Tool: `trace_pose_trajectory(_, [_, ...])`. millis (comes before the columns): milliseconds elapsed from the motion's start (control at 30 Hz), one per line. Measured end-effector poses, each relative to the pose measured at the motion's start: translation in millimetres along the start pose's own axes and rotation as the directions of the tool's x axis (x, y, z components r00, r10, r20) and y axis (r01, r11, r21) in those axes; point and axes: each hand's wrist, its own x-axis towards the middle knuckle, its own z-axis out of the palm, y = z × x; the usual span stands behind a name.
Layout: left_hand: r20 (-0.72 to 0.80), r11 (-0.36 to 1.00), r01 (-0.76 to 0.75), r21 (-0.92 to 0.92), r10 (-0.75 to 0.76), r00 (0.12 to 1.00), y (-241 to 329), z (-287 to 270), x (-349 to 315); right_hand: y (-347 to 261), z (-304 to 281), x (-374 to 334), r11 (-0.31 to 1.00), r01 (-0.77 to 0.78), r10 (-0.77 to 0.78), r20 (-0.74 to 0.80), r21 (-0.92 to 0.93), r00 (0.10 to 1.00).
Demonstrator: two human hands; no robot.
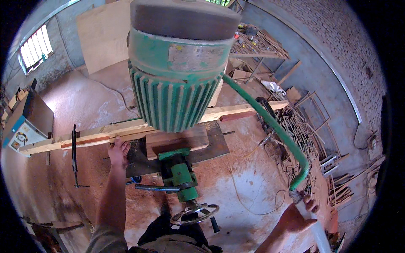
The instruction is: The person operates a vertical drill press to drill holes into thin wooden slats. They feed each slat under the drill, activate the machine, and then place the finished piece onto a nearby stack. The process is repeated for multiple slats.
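Observation:
A large green machine with a ribbed motor (173, 99) stands in front of me, its lower working part hidden behind the motor. A bent green lever (280, 126) runs from it toward me. My right hand (297, 217) is wrapped round the lever's pale grip (317, 234). My left hand (119, 152) has its fingers curled at the end of a narrow wooden strip (130, 136), which lies along a long pale beam (90, 137). Left of that hand, a dark bar clamp (74, 156) crosses the beam. A thick wood block (177, 141) sits under the motor.
Below the block are a green screw mount (181, 177), a protruding bar (154, 188) and a metal handwheel (195, 214) close to my body. A boxy cabinet (29, 116) stands at left. Scrap wood (291, 139) is heaped at right, beneath a cluttered shelf (257, 55).

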Motion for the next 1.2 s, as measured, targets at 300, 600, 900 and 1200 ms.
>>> trace_pose_trajectory(300, [-0.002, 0.999, -0.009, -0.032, 0.009, 1.000, 3.6, -5.0, -2.9, 14.2, -47.1, -68.0, 0.980, -0.148, 0.146, -0.026, -0.135, 0.989])
trace_pose_trajectory(600, [-0.082, 0.981, -0.064, -0.182, 0.049, 0.995, -26.1, -12.6, 21.5, -44.9, 99.4, 162.1, 0.990, 0.088, -0.090, -0.008, -0.114, 0.996])
trace_pose_trajectory(900, [-0.283, 0.930, -0.297, -0.216, 0.231, 0.931, -13.7, 14.2, -1.2, 107.9, 209.0, 103.0, 0.639, 0.171, 0.442, 0.541, -0.749, 0.715])
trace_pose_trajectory(1200, [-0.362, 0.948, -0.315, -0.042, 0.279, 0.889, -6.0, 20.2, -11.7, 234.7, 196.6, -94.4, -0.007, 0.979, 0.411, 0.893, 0.204, -0.183])
